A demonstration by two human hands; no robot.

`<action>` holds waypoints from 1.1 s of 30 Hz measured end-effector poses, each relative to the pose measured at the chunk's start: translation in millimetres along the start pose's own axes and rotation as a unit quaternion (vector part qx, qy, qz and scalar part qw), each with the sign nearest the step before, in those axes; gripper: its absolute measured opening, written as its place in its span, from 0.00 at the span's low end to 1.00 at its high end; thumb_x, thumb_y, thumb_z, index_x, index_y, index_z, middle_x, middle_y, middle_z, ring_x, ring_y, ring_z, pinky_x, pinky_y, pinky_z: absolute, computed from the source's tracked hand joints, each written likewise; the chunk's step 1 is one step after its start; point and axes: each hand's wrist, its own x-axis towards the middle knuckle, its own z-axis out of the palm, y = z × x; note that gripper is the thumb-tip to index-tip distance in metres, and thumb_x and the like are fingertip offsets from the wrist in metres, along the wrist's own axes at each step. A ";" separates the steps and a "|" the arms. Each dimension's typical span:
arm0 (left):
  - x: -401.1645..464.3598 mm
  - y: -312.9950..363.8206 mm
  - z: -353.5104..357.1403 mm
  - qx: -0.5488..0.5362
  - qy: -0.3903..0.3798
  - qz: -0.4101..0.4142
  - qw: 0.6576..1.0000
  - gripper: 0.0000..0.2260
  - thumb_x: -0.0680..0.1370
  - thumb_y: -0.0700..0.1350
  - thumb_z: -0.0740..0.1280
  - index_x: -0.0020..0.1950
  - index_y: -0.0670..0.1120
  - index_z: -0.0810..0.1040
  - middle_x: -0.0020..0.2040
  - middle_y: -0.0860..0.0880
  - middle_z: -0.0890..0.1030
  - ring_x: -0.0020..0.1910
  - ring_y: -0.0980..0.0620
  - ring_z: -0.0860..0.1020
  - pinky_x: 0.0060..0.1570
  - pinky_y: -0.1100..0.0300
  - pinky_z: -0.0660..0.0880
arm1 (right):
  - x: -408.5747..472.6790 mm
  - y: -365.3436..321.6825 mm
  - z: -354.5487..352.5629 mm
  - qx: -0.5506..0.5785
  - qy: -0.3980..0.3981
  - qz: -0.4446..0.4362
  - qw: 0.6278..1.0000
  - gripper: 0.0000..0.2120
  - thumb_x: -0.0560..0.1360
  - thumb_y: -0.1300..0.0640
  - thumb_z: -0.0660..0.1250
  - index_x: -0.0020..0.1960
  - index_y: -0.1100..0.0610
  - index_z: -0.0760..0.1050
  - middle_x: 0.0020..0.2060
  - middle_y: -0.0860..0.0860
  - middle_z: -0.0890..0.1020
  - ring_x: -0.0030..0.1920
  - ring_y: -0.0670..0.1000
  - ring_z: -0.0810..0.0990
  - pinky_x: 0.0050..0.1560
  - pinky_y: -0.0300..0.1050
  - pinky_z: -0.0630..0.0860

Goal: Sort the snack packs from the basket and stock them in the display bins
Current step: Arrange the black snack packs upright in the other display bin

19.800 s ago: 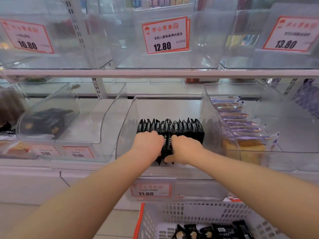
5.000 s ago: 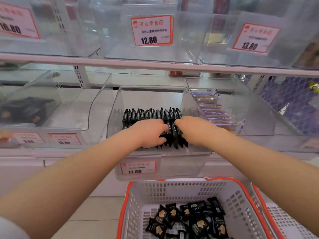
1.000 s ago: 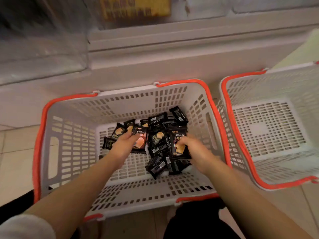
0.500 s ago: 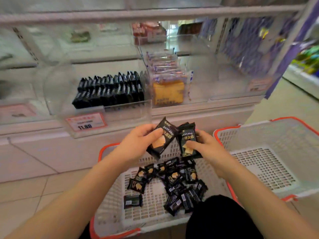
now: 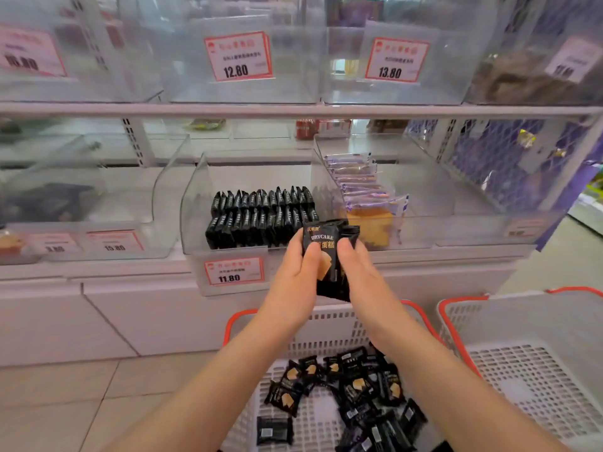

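My left hand [image 5: 295, 275] and my right hand [image 5: 357, 272] together hold a small stack of black snack packs [image 5: 328, 256] marked DRYCAKE, upright, just in front of the clear display bin [image 5: 195, 203]. That bin carries an 11.80 tag and holds two rows of black packs [image 5: 261, 216] standing on edge. Below my arms, the white basket with an orange rim [image 5: 235, 321] holds several loose black packs [image 5: 346, 396].
A second white basket [image 5: 535, 370] stands to the right. The bin on the right holds purple-wrapped cakes [image 5: 365, 187]. Clear bins on the left hold dark items. Upper-shelf bins carry 12.80 and 13.80 tags. Tiled floor lies at lower left.
My hands left the bin, reached into the basket and picked up black packs. In the last half second they brought the packs together into one stack and raised it toward the bin.
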 end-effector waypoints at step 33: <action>30.4 -90.7 -172.5 0.139 0.091 0.102 0.981 0.33 0.69 0.43 0.75 0.66 0.60 0.61 0.62 0.55 0.70 0.61 0.56 0.72 0.59 0.52 0.75 | 166.9 -11.6 129.0 -0.433 -0.291 0.249 0.816 0.14 0.69 0.52 0.74 0.43 0.63 0.77 0.29 0.51 0.83 0.30 0.50 0.82 0.29 0.39 0.76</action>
